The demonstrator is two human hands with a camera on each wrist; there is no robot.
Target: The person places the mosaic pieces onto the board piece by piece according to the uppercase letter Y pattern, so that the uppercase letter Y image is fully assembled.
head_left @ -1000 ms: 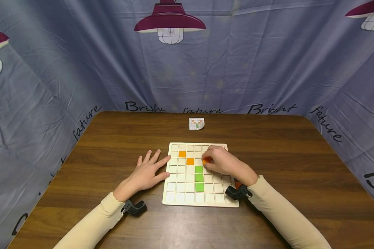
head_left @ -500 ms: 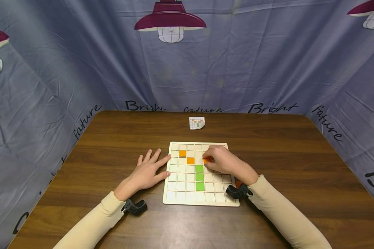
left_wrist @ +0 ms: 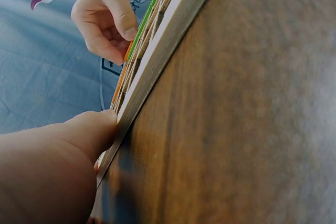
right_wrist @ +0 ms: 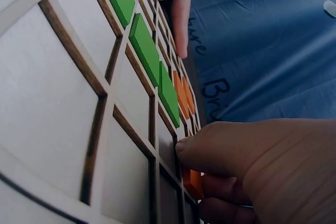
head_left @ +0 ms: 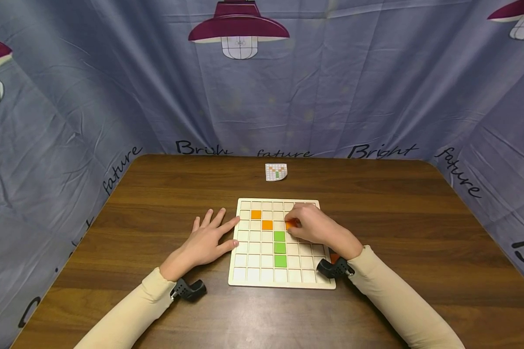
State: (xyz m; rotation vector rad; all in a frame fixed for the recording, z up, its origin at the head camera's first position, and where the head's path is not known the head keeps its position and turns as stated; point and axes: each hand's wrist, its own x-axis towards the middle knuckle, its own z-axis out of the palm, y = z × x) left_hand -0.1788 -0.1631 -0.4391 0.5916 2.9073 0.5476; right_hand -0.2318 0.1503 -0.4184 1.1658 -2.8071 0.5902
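Note:
A pale wooden grid board (head_left: 254,275) lies flat on the table. Three green square tiles (head_left: 280,248) form a column in it, and two orange tiles (head_left: 267,225) sit diagonally up to the left. My right hand (head_left: 312,224) pinches another orange tile (right_wrist: 192,183) between thumb and fingers, at a cell up and right of the top green tile. My left hand (head_left: 204,244) is spread on the table, its thumb and index finger touching the board's left edge; in the left wrist view its thumb (left_wrist: 100,124) meets that edge.
A small paper card (head_left: 276,172) with a printed coloured grid lies behind the board. Something orange-red (head_left: 334,258) shows partly under the right wrist, beside the board. Patterned blue curtains (head_left: 262,97) stand around the wooden table (head_left: 375,194).
The view has shifted very slightly. Both hands stay in place, the right still at the same cell with the orange tile.

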